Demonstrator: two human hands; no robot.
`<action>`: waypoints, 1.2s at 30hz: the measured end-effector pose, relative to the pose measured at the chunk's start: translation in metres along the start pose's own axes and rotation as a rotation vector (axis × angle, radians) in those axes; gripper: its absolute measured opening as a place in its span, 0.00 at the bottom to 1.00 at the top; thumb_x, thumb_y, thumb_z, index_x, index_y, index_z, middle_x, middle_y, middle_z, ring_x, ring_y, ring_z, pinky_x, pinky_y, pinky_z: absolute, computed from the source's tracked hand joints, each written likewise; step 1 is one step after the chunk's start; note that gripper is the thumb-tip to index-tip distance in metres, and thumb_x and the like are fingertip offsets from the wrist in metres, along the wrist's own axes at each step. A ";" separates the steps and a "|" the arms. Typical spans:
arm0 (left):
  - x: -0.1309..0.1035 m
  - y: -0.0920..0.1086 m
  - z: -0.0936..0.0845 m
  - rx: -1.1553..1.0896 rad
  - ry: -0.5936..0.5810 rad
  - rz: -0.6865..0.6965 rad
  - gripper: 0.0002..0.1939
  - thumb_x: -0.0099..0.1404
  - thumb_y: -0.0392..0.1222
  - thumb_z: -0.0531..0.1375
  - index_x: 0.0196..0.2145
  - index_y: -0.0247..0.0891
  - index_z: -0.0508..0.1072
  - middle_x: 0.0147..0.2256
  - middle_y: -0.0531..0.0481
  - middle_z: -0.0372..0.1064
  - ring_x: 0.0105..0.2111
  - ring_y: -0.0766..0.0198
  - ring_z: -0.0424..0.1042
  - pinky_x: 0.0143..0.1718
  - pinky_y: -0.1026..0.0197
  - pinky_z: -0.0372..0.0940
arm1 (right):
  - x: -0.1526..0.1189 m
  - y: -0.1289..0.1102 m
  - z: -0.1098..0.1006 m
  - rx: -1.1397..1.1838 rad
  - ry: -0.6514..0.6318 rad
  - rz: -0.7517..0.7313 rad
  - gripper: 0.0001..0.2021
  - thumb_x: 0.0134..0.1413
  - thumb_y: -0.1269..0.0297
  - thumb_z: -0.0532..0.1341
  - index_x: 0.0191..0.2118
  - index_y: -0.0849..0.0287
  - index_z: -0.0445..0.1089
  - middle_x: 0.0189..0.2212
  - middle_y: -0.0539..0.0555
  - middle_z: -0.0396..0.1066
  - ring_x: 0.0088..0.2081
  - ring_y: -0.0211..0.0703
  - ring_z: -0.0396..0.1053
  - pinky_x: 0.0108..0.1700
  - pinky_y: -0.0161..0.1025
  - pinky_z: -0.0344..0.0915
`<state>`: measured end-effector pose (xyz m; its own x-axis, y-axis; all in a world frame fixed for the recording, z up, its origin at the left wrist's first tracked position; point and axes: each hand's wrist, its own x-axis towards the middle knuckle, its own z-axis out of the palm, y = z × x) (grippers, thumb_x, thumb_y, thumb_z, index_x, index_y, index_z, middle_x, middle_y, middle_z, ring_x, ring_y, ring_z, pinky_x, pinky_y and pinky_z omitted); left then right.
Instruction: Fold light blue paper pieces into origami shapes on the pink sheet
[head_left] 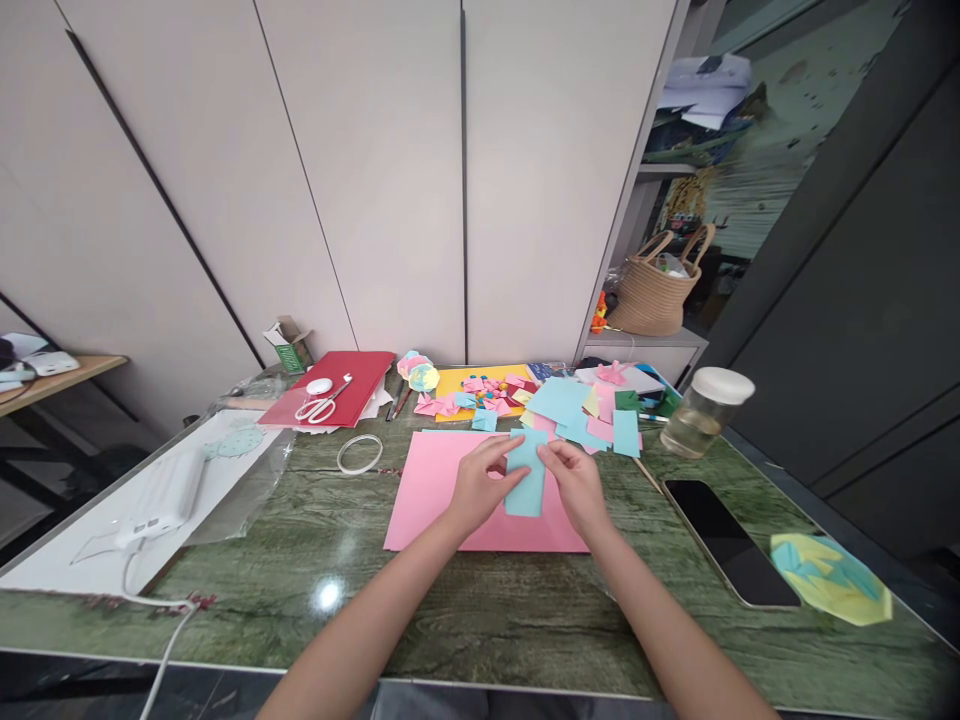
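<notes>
A narrow upright strip of light blue paper [526, 490] is between my hands, over a pink sheet [427, 490] lying flat on the table. My left hand [484, 482] pinches the strip's left side, its fingers reaching over the upper part. At the right edge, near the top, my right hand [574, 480] grips the same paper between thumb and fingers. Just beyond lie small folded pink and blue papers [495, 395] on a yellow sheet [450, 382]. Loose light blue paper squares [559, 400] are spread to the right of them.
On the right stand a lidded jar [705, 415], a black phone [727, 545] and a yellow-blue paper piece [829, 580]. Leftward are a white cable ring [360, 455], scissors [322, 403] on a red folder [349, 375], and a white power bank [169, 490] with its cable.
</notes>
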<state>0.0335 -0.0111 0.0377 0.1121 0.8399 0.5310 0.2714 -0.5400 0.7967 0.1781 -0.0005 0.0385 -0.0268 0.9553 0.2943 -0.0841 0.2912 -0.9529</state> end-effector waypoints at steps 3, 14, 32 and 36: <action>0.001 0.000 0.000 0.004 -0.022 -0.001 0.21 0.52 0.41 0.59 0.45 0.43 0.66 0.44 0.46 0.62 0.23 0.75 0.61 0.28 0.65 0.64 | 0.001 0.002 0.001 0.071 0.043 0.024 0.09 0.43 0.58 0.59 0.24 0.58 0.64 0.21 0.48 0.59 0.25 0.37 0.57 0.29 0.34 0.56; 0.001 -0.002 0.000 -0.002 -0.085 -0.010 0.22 0.51 0.42 0.60 0.46 0.44 0.66 0.42 0.48 0.64 0.24 0.74 0.60 0.27 0.66 0.63 | 0.002 0.004 -0.003 0.148 0.058 0.060 0.09 0.42 0.58 0.60 0.23 0.59 0.65 0.20 0.48 0.60 0.25 0.37 0.58 0.29 0.35 0.58; 0.010 0.009 -0.018 -0.150 -0.332 -0.144 0.27 0.52 0.35 0.58 0.50 0.44 0.60 0.42 0.47 0.64 0.26 0.72 0.61 0.23 0.69 0.59 | 0.007 0.002 -0.011 0.035 -0.047 0.097 0.09 0.40 0.60 0.62 0.28 0.60 0.67 0.25 0.52 0.68 0.27 0.40 0.63 0.29 0.35 0.58; 0.016 0.008 -0.025 -0.159 -0.186 -0.139 0.21 0.53 0.36 0.57 0.47 0.39 0.63 0.33 0.48 0.68 0.33 0.66 0.66 0.31 0.65 0.61 | 0.006 0.005 -0.009 0.105 0.044 0.068 0.08 0.41 0.61 0.62 0.28 0.58 0.65 0.22 0.49 0.66 0.25 0.37 0.61 0.29 0.35 0.57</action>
<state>0.0141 -0.0037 0.0598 0.2616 0.8943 0.3631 0.1452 -0.4084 0.9012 0.1867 0.0072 0.0348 0.0077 0.9746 0.2240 -0.1876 0.2214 -0.9570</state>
